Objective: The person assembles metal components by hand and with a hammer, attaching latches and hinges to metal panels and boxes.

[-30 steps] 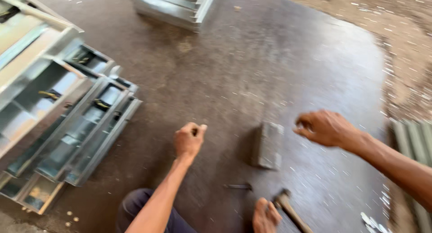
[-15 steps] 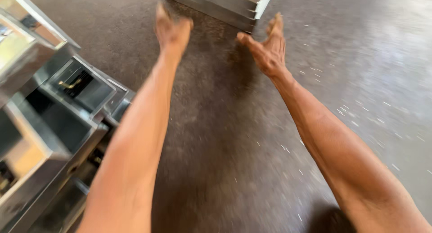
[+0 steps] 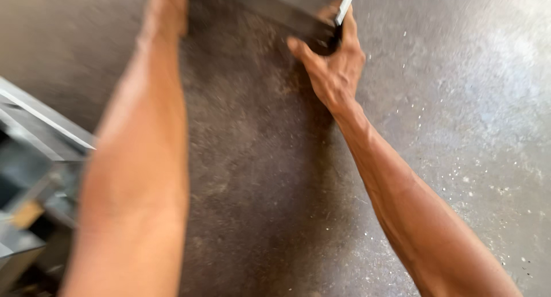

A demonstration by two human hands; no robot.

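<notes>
Your right hand [image 3: 333, 67] is wrapped round the near corner of that grey folded sheet-metal piece [image 3: 298, 4] up top on the floor; left hand [image 3: 166, 4] mostly cropped, can't tell. Looks stiff, sharp-edged, probably hefty, so stick to the folded rims.

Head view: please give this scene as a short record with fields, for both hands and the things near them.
right hand: right hand grips the corner of a grey metal piece at the top edge
left hand: left hand reaches beside that piece, mostly cut off; grip unclear
floor: dark, dusty floor
left edge: blurred grey metal frames
sharpness: motion blur
</notes>
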